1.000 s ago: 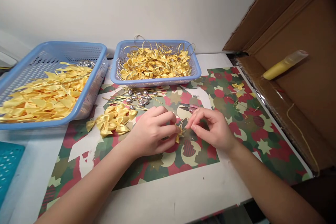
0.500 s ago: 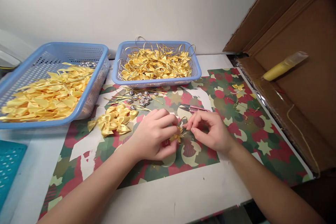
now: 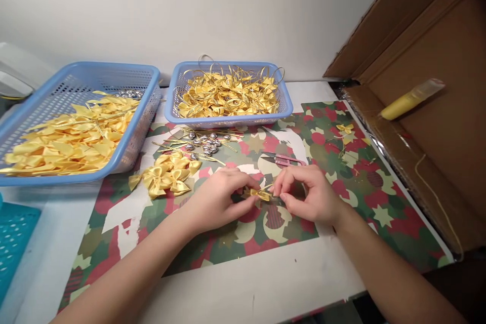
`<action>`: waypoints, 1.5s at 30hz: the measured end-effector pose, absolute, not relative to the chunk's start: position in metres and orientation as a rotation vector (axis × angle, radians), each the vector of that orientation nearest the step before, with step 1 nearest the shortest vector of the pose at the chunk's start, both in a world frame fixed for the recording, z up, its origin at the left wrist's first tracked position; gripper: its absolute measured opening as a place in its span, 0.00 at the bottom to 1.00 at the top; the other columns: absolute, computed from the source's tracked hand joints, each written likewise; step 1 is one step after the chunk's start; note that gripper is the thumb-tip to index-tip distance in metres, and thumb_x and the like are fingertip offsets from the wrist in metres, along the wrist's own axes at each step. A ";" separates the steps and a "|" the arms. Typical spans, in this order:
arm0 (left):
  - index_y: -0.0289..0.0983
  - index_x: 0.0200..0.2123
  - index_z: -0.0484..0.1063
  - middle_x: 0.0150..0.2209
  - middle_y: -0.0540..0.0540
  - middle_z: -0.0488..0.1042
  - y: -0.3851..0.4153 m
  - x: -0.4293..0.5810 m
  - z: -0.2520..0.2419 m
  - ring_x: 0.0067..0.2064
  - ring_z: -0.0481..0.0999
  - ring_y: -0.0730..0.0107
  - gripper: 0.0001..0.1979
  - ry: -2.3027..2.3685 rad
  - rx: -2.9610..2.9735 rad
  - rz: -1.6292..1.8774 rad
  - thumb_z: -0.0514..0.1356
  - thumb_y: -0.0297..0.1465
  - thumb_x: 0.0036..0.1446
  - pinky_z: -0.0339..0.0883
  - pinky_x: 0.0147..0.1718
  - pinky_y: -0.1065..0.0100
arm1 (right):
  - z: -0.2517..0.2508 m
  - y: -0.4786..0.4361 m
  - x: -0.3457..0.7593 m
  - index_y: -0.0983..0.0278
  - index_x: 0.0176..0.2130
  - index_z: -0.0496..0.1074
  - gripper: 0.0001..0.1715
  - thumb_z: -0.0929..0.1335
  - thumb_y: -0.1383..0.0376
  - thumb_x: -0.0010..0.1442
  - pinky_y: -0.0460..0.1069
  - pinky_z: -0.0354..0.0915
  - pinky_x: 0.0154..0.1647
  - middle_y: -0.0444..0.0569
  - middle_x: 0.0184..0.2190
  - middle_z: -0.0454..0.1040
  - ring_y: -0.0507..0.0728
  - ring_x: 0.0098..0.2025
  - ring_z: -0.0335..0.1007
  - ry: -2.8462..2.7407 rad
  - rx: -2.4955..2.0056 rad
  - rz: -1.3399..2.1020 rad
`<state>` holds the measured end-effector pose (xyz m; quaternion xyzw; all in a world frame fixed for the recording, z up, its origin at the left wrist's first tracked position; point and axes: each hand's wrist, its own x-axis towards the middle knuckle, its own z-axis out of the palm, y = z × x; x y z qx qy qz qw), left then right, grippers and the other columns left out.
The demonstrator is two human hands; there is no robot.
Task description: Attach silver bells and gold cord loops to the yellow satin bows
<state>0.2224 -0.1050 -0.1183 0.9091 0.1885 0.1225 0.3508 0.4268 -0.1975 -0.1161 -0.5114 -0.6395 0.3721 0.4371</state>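
Observation:
A small yellow ribbon bow (image 3: 260,194) is pinched between the thumb and fingers of my left hand (image 3: 224,195), just above the patterned paper. My right hand (image 3: 307,192) is closed at the bow's right side, thumb against fingertips. A thin gold cord (image 3: 268,187) runs from the bow toward those fingertips; its end is hidden there. Beyond my right hand lie pink-handled thread snips (image 3: 284,159). Left of my left hand is a heap of yellow bows (image 3: 167,174). Silver bells (image 3: 207,144) and gold cords (image 3: 167,146) lie behind the heap.
A blue basket (image 3: 232,122) of corded bows stands at the back, and a larger blue basket (image 3: 114,164) of yellow bows at left. A loose bow (image 3: 345,128) lies to the right. A cardboard wall (image 3: 425,126) with a yellow tube (image 3: 412,99) borders the right side.
The bow in my left hand has turned flatter, and its cord loop no longer stands up. My left fingers have drawn closer together. My right hand has shifted slightly right and down.

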 end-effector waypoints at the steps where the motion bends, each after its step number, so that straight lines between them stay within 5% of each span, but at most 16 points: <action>1: 0.38 0.39 0.73 0.34 0.47 0.78 -0.103 0.221 -0.116 0.36 0.75 0.68 0.06 0.504 2.307 0.302 0.58 0.31 0.60 0.64 0.36 0.67 | -0.116 -0.198 0.426 0.61 0.24 0.65 0.11 0.66 0.76 0.48 0.49 0.70 0.30 0.44 0.26 0.76 0.55 0.31 0.74 -1.589 -1.253 0.913; 7: 0.38 0.37 0.76 0.36 0.47 0.78 -0.092 0.220 -0.110 0.39 0.73 0.66 0.09 0.506 2.285 0.203 0.55 0.30 0.63 0.65 0.39 0.66 | -0.119 -0.199 0.420 0.61 0.26 0.68 0.10 0.67 0.76 0.51 0.50 0.70 0.32 0.45 0.26 0.76 0.55 0.31 0.74 -1.570 -1.263 0.900; 13: 0.39 0.46 0.74 0.46 0.45 0.75 -0.092 0.221 -0.114 0.47 0.70 0.64 0.12 0.522 2.285 0.328 0.52 0.29 0.65 0.64 0.47 0.63 | -0.125 -0.198 0.416 0.62 0.28 0.69 0.08 0.67 0.74 0.54 0.49 0.68 0.31 0.45 0.27 0.75 0.54 0.30 0.73 -1.519 -1.320 0.890; 30: 0.38 0.32 0.75 0.38 0.45 0.74 -0.097 0.224 -0.116 0.40 0.68 0.63 0.10 0.489 2.424 0.348 0.55 0.29 0.61 0.63 0.40 0.62 | -0.121 -0.197 0.416 0.61 0.26 0.66 0.10 0.68 0.75 0.53 0.49 0.66 0.31 0.43 0.26 0.74 0.53 0.29 0.71 -1.567 -1.273 0.773; 45: 0.39 0.38 0.77 0.42 0.46 0.74 -0.098 0.234 -0.103 0.45 0.69 0.64 0.06 0.443 2.226 0.400 0.60 0.30 0.60 0.63 0.46 0.63 | -0.117 -0.192 0.416 0.61 0.28 0.69 0.09 0.69 0.74 0.54 0.53 0.65 0.42 0.45 0.32 0.73 0.54 0.37 0.70 -1.644 -1.259 0.570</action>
